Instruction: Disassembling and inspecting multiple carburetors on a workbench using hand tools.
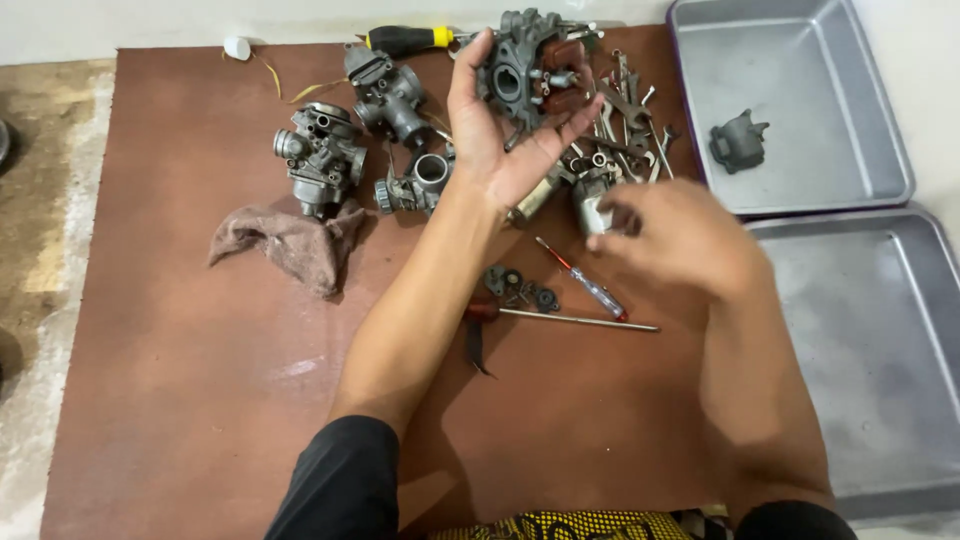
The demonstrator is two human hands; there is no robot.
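My left hand [495, 135] is raised palm-up over the brown mat [200, 380], holding a grey metal carburetor body [530, 65] with a brown float on its fingers. My right hand [680, 235], blurred, hovers to the right and lower, its fingertips pinching a small dark part I cannot make out, just beside a grey cylindrical piece [592, 205]. Below the hands lie a clear-handled red tester screwdriver [585, 282], a long thin screwdriver [570, 318] and a few small dark parts [520, 290].
Two more carburetors [320, 155] [388, 92] and a smaller housing [420, 180] sit at the mat's upper left, beside a brown rag [290, 245]. Loose wrenches [630, 115] and a black-yellow screwdriver [405, 38] lie at the top. Two metal trays [860, 150] [880, 330] stand right; one holds a grey part [738, 142].
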